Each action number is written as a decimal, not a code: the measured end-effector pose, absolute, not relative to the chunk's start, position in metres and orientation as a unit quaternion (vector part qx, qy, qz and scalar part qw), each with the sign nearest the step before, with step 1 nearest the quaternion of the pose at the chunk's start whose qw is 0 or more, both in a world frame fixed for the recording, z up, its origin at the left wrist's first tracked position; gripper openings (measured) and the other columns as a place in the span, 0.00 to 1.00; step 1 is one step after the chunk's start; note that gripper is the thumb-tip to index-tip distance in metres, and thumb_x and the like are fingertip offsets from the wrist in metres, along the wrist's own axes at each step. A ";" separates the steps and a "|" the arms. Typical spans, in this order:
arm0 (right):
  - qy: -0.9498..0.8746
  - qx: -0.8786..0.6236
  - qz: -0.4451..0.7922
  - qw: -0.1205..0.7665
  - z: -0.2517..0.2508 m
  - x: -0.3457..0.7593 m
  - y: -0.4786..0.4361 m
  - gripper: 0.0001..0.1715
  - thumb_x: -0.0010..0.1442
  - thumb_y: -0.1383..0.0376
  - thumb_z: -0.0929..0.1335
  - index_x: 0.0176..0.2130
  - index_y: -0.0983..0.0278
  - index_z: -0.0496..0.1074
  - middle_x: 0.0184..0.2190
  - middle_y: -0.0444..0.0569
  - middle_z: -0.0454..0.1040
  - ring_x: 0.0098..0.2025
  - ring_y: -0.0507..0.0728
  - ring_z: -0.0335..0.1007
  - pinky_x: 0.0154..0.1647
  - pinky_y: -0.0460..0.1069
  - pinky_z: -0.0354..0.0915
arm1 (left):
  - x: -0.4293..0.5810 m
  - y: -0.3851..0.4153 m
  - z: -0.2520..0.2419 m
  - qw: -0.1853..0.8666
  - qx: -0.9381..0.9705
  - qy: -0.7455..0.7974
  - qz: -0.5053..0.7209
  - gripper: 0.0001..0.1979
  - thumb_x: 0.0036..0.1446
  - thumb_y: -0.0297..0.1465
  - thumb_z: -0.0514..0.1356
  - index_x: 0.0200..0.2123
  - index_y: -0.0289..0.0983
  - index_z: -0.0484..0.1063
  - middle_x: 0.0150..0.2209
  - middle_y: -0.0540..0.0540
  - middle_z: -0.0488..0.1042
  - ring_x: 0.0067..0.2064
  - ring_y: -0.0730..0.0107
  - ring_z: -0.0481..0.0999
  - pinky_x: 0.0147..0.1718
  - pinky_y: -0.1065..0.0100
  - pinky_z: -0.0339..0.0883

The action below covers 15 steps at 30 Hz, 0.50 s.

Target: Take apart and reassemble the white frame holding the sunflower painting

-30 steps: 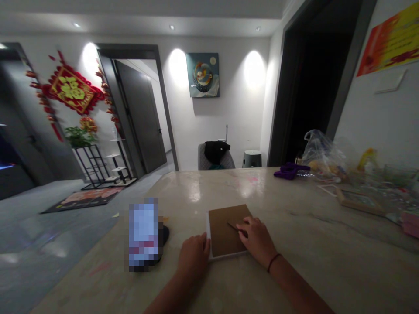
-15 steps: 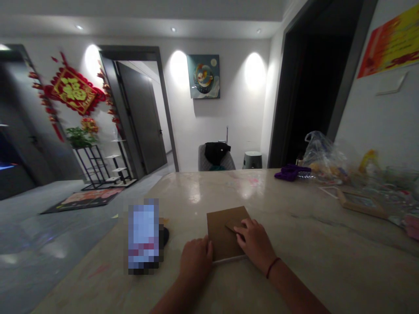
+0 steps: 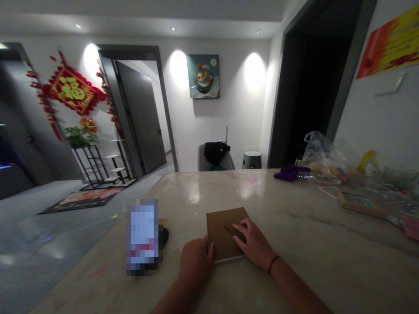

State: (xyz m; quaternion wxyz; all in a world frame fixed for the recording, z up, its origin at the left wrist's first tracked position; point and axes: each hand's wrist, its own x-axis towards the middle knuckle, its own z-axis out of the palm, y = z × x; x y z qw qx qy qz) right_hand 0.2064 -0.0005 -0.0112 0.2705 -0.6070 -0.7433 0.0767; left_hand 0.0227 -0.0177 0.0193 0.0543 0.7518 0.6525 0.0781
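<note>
**Both hands at a brown board on the worktop**

I have the brown board (image 3: pixel 220 240) lying flat on the worktop (image 3: pixel 294 253), between the two hands, a white edge showing along its near side. My left hand (image 3: pixel 195 258) sits at its near left corner, thumb laid over the edge of the brown surface and the other fingers curled side by side just left of it; whether they pinch the board, I can't tell. My right hand (image 3: pixel 257 245) comes in over the board's right side, with a dark red band (image 3: pixel 273 264) at the wrist. Its thumb and forefinger stand apart at the tips, right by a thin brown piece (image 3: pixel 230 227) on the board; I can't make out whether they grip it.

To the left, well apart from the board, I see a device with a pixelated screen (image 3: pixel 142 235), propped up on the worktop. Towards the far right lie a purple cloth (image 3: pixel 288 172), a clear plastic bag (image 3: pixel 322 152) and, nearer, a wooden frame (image 3: pixel 347 202). Beyond the far edge, a black garment (image 3: pixel 215 152) lies over a grey chair (image 3: pixel 202 162).
</note>
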 end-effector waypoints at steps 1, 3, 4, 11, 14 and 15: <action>-0.747 -0.608 0.082 0.256 -0.013 0.206 0.001 0.25 0.55 0.58 0.62 0.52 0.62 0.65 0.53 0.55 0.62 0.56 0.60 0.55 0.55 0.52 0.51 | 0.022 -0.018 0.019 0.052 0.753 0.651 0.079 0.17 0.57 0.35 0.46 0.41 0.38 0.70 0.36 0.43 0.76 0.38 0.65 0.72 0.36 0.68 0.59; -0.755 -0.610 0.089 0.224 -0.015 0.205 0.002 0.30 0.56 0.55 0.60 0.55 0.63 0.60 0.58 0.56 0.55 0.60 0.62 0.47 0.58 0.55 0.45 | 0.022 -0.017 0.017 0.046 0.756 0.648 0.083 0.17 0.57 0.36 0.46 0.41 0.38 0.70 0.36 0.43 0.76 0.38 0.65 0.73 0.37 0.68 0.59; -0.758 -0.611 0.091 0.211 -0.015 0.205 0.003 0.31 0.56 0.55 0.60 0.56 0.63 0.59 0.59 0.57 0.53 0.61 0.62 0.45 0.59 0.55 0.43 | 0.022 -0.017 0.016 0.044 0.757 0.646 0.085 0.17 0.57 0.36 0.46 0.41 0.38 0.70 0.36 0.43 0.76 0.38 0.65 0.72 0.37 0.68 0.59; -0.756 -0.618 0.067 0.206 -0.013 0.203 0.002 0.27 0.57 0.57 0.59 0.55 0.63 0.62 0.58 0.58 0.57 0.59 0.62 0.50 0.59 0.55 0.45 | 0.022 -0.018 0.015 0.038 0.761 0.642 0.089 0.17 0.57 0.35 0.45 0.41 0.38 0.70 0.36 0.42 0.76 0.38 0.64 0.73 0.36 0.66 0.59; -0.754 -0.617 0.048 0.219 -0.016 0.203 0.002 0.27 0.57 0.57 0.59 0.54 0.63 0.62 0.57 0.57 0.58 0.58 0.62 0.52 0.58 0.56 0.47 | 0.020 -0.018 0.015 0.045 0.762 0.639 0.093 0.17 0.57 0.36 0.46 0.40 0.38 0.70 0.35 0.43 0.76 0.37 0.63 0.72 0.36 0.66 0.59; -0.754 -0.617 0.041 0.222 -0.017 0.202 0.002 0.26 0.57 0.57 0.59 0.54 0.63 0.62 0.57 0.57 0.58 0.58 0.62 0.52 0.58 0.56 0.47 | 0.019 -0.019 0.015 0.050 0.763 0.638 0.094 0.17 0.56 0.38 0.47 0.41 0.38 0.70 0.35 0.43 0.75 0.37 0.63 0.72 0.36 0.66 0.59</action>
